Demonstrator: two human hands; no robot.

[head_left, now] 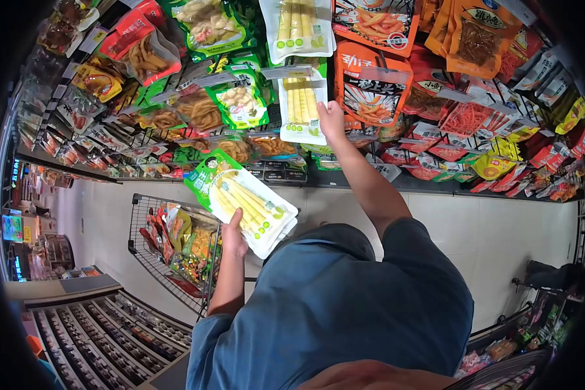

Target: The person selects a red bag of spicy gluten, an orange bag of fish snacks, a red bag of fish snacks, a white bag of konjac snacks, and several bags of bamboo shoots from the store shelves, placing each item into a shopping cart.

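My left hand [234, 235] is closed on the lower left edge of what looks like a small stack of green-and-white snack packs [240, 195]. The front pack has pale yellow stalks, probably bamboo shoots, printed on or showing through it. My right hand [332, 121] reaches up to the rack and pinches the right edge of a similar pack [300, 107] hanging on a hook; its fingers behind the pack are hidden. Another such pack [298, 29] hangs above it.
Orange snack bags [372, 84] hang right of my right hand, and a green bag [239, 97] hangs to the left. A wire shopping cart [169, 273] holding several packages stands at my left. Behind it is a slotted shelf unit [97, 325]. Another cart [510, 344] is at lower right.
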